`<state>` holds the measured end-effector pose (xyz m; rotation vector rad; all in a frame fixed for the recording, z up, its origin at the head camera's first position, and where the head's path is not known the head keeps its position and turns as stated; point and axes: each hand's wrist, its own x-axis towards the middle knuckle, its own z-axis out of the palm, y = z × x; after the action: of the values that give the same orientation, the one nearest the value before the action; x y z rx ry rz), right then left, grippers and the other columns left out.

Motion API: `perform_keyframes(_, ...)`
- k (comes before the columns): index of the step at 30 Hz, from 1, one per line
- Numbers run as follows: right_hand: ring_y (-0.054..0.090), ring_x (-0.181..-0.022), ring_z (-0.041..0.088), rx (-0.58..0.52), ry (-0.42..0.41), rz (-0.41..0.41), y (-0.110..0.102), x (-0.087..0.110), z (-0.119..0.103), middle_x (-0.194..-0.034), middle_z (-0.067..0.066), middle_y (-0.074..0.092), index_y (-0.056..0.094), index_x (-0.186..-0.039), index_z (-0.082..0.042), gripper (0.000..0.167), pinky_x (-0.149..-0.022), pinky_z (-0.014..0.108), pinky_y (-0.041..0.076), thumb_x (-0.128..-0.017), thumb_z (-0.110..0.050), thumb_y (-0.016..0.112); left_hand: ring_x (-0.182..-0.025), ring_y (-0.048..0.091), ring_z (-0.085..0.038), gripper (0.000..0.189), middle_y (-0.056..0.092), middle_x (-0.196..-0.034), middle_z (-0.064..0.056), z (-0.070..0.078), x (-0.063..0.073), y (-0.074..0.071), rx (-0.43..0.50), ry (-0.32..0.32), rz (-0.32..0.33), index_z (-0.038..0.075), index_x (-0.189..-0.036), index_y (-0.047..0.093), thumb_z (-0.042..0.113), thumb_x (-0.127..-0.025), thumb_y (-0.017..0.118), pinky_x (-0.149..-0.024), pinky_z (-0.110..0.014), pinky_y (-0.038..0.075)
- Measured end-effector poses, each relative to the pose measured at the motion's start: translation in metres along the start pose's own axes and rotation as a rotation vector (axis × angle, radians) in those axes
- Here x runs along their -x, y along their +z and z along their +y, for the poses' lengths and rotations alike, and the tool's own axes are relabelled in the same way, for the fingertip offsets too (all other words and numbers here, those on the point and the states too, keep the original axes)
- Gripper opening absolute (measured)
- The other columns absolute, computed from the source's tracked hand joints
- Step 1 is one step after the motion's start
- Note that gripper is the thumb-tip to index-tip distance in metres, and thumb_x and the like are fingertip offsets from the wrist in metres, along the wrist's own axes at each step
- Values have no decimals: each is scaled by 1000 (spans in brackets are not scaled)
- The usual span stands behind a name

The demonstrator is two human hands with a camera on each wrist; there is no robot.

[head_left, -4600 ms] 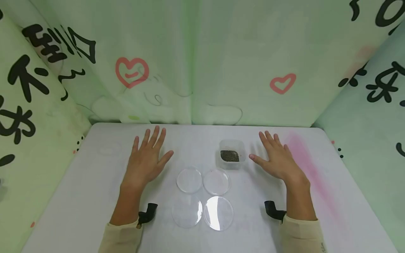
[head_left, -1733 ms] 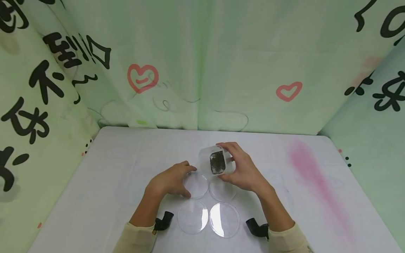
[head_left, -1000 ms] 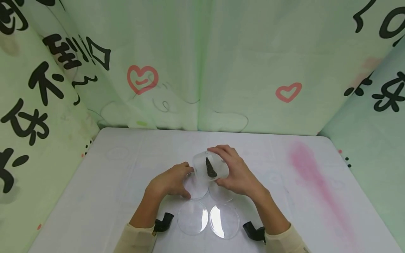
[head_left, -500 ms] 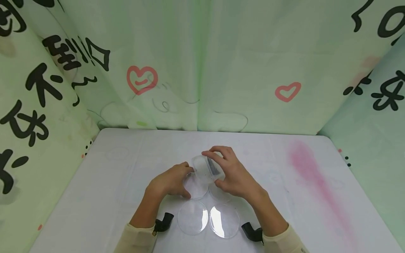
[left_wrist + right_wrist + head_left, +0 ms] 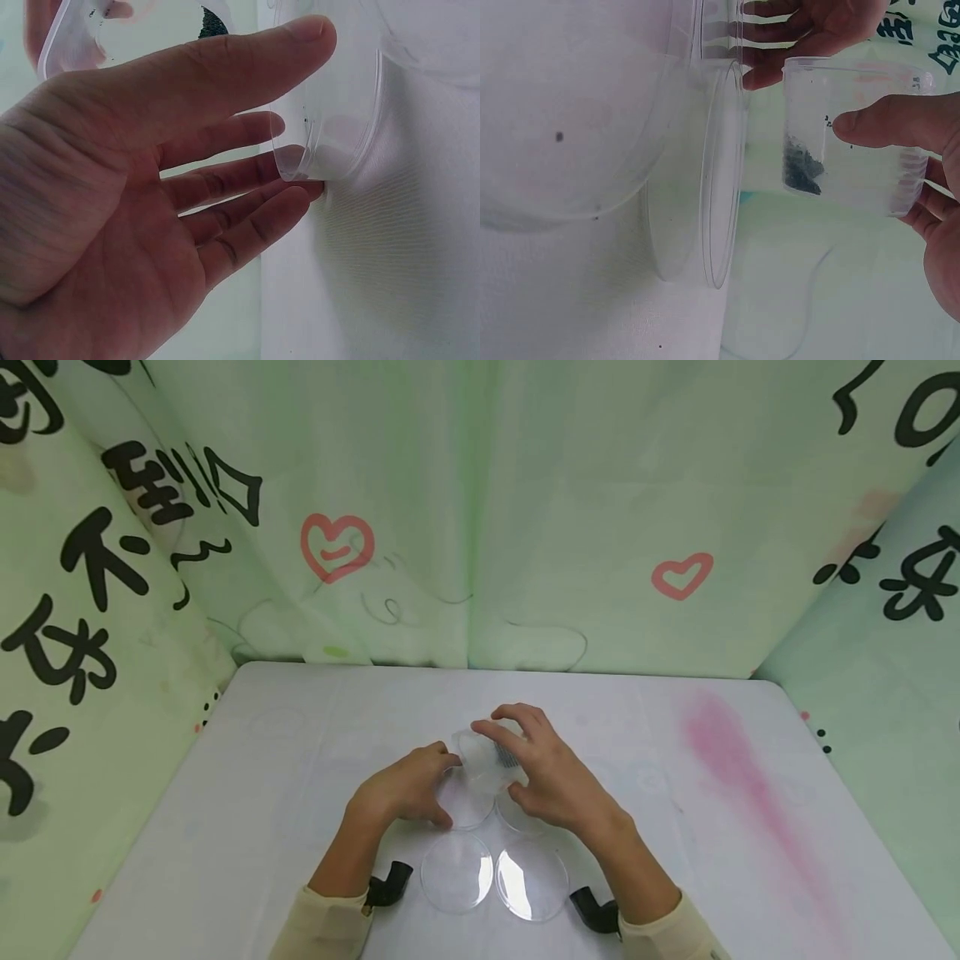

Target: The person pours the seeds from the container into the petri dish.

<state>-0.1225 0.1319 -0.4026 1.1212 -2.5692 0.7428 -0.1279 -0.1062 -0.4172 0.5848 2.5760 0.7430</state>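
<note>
My right hand (image 5: 551, 772) grips a square clear plastic tub (image 5: 802, 97), thumb on its near side and fingers behind. The tub is tipped on its side, mouth toward the left, above the far-left clear round container (image 5: 465, 806). A heap of dark grains (image 5: 802, 171) lies in it near the mouth. My left hand (image 5: 405, 787) holds the far-left container at its left side, thumb in front and fingers behind. Three similar round containers stand beside it: near-left (image 5: 456, 881), near-right (image 5: 531, 885) and far-right (image 5: 517, 817), partly under the right hand.
A white-covered table (image 5: 315, 718) with a pink stain (image 5: 735, 760) on the right carries everything. Green cloth (image 5: 570, 485) with hearts and black writing hangs around it. Black curved pieces (image 5: 390, 883) stick out from both wrists.
Both hands lay spread flat at first; the right has taken up the tub, the left the far-left container. Over the last second the tub tips further left and its visible dark patch shrinks.
</note>
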Motion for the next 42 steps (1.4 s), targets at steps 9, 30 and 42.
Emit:
perform_keyframes(9,41,-142,29,14,-45,32,2,0,-4,-145,11,50,55,-147,-22,95,-102,42,55,-65,22,76,-120,59,-30,74,62,-129,-12,-1,-1,1,-2,9,1,3,-136,65,10,-70,96,-106,-47,50)
perform_keyframes(30,45,-139,29,63,-127,74,0,-3,-13,-142,11,52,58,-145,-21,94,-106,43,52,-64,26,66,-125,57,-31,74,61,-134,-11,-3,0,0,-7,10,-5,2,-136,64,12,-70,96,-107,-47,49)
perform_keyframes(42,47,-137,29,105,-182,92,2,-5,-16,-141,11,53,59,-145,-21,95,-110,42,49,-64,27,65,-126,60,-29,77,63,-137,-9,-4,-3,0,18,32,9,4,-137,64,9,-67,98,-108,-46,49)
